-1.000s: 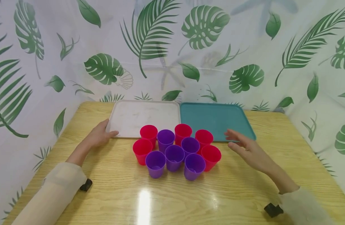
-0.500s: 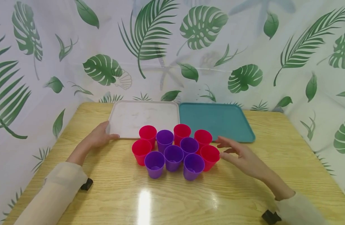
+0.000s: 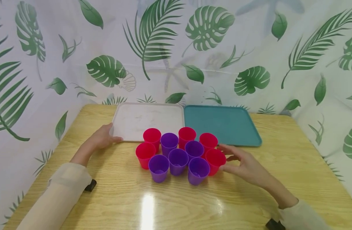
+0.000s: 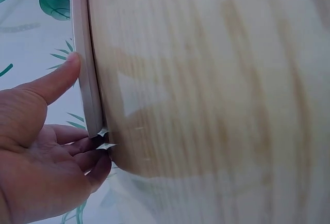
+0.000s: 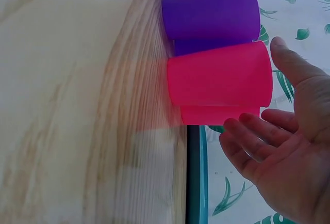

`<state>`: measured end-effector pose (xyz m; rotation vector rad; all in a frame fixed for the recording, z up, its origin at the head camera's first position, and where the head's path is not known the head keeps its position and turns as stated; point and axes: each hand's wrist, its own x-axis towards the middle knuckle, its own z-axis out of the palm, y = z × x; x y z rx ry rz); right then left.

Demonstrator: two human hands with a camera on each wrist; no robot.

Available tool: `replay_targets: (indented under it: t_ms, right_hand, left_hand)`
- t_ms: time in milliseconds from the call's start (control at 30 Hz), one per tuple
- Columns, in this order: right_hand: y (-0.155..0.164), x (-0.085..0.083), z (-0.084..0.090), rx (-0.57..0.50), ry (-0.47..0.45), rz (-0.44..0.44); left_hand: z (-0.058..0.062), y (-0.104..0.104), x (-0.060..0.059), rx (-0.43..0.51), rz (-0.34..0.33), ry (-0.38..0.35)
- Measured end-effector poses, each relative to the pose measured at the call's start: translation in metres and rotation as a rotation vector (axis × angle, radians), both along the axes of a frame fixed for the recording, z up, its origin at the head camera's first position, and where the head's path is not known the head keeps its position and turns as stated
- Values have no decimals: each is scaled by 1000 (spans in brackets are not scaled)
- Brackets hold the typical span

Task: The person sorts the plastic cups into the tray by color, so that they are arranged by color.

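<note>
R hand (image 3: 244,163) was at the right-front red cup (image 3: 216,161), approx half open, w/ thumb on the cup's nr side & slightly bent fingers toward its far side, so the cup's right side sat btwn them; couldn't tell if thumb or fingertips touched the wall. That cup stood upright on the wood tbl (image 3: 170,207), at the right end of a tight bunch of 10: 5 red, 5 purple, all mouth up. Right-front purple cup (image 3: 198,172) was just beside it on the left, & back-right red cup (image 3: 208,140) just behind. L hand (image 3: 102,137) rested at the nr-left corner of the white tray (image 3: 147,118), fingers loose & apart along the side, thumb stretched out w/ its tip on the nr edge; couldn't tell how hard it pressed. Teal tray (image 3: 221,124) lay right of the white one, side by side, both flat at the back of the tbl behind the cups. Leaf-print cloth (image 3: 216,76) hung behind. Both arms had pale sleeves (image 3: 61,188), w/ a small black piece (image 3: 90,185) at each cuff.
</note>
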<state>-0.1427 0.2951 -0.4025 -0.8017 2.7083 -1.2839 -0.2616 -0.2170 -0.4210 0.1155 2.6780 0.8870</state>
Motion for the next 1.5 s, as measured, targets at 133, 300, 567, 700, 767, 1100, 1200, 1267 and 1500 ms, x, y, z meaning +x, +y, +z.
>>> replay_targets:
  t_ms: [133,300,567,700,767,1100,1200,1267,1500]
  right_hand:
    - [-5,2,-1,-7,-21,-20]
    - [-8,3,-1,-2,-57,-44]
    - [-11,4,-4,16,-88,-50]
    - [-11,5,-5,23,-78,-50]
    - [-10,5,-5,20,-68,-45]
    - [11,10,5,-25,-133,-35]
    - [19,8,12,-63,-171,-41]
    - [24,6,16,-81,-180,-55]
    - [40,-2,25,-99,-149,-111]
  left_hand:
    - [0,0,-1,1,1,-18]
    - [-1,0,-3,-6,-26,31]
    - [3,3,-3,-18,-43,31]
    - [3,3,-4,-26,-54,37]
    - [3,3,-5,-26,-60,40]
    - [2,2,-5,-42,-41,1]
    - [2,2,-5,-34,-33,-10]
    - [3,1,-4,-36,-31,-15]
    - [3,1,-3,-56,-36,-18]
